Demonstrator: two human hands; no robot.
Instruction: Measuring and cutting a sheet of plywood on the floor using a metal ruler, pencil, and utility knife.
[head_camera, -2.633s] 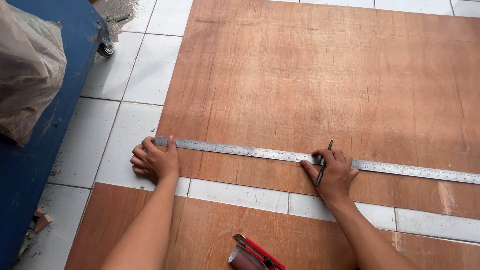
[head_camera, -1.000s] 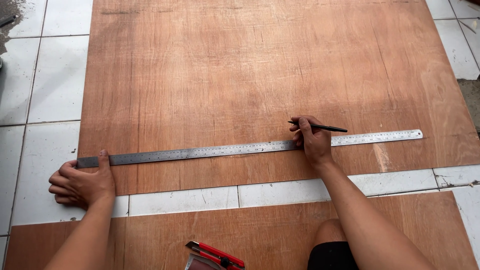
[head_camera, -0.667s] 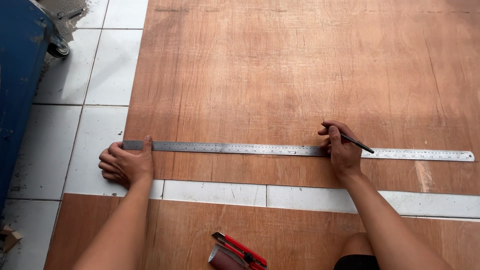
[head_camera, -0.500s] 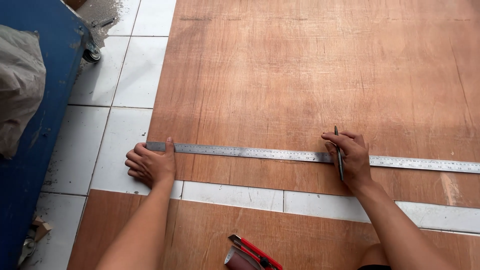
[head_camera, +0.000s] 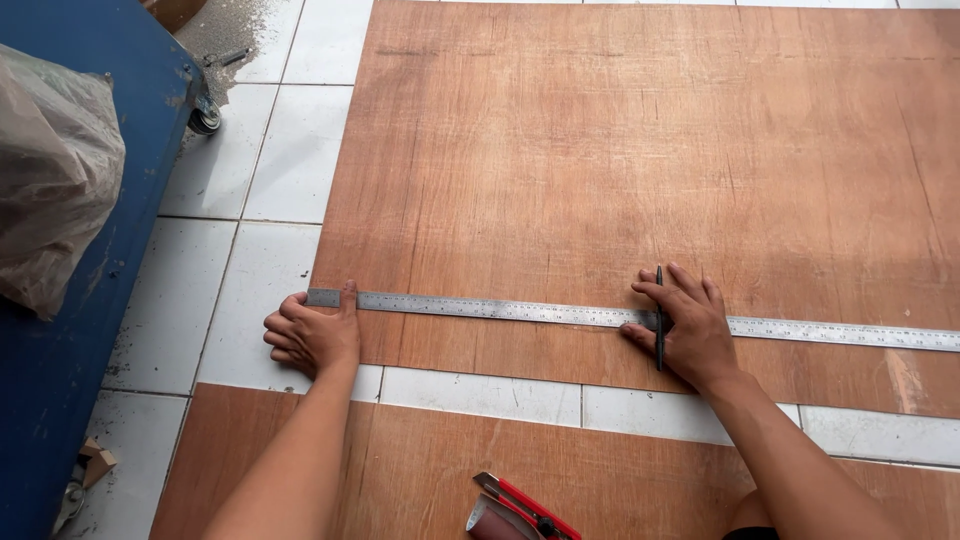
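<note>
A long steel ruler (head_camera: 500, 308) lies across the near part of a large brown plywood sheet (head_camera: 640, 150) on the tiled floor. My left hand (head_camera: 312, 335) rests at the sheet's left edge, its thumb pressing the ruler's left end. My right hand (head_camera: 685, 328) lies flat on the ruler further right, fingers spread, with a dark pencil (head_camera: 659, 315) tucked between the fingers and pointing away from me.
A second plywood piece (head_camera: 420, 470) lies nearer to me, and a red utility knife (head_camera: 525, 505) rests on it. At the left stands a blue cart (head_camera: 70, 330) on a castor (head_camera: 205, 118), carrying a plastic-wrapped bundle (head_camera: 50, 180). White floor tiles (head_camera: 240, 270) show between them.
The view has swung back to the left. My right hand has flattened onto the ruler, the pencil now pointing away. My left hand stays on the ruler's left end.
</note>
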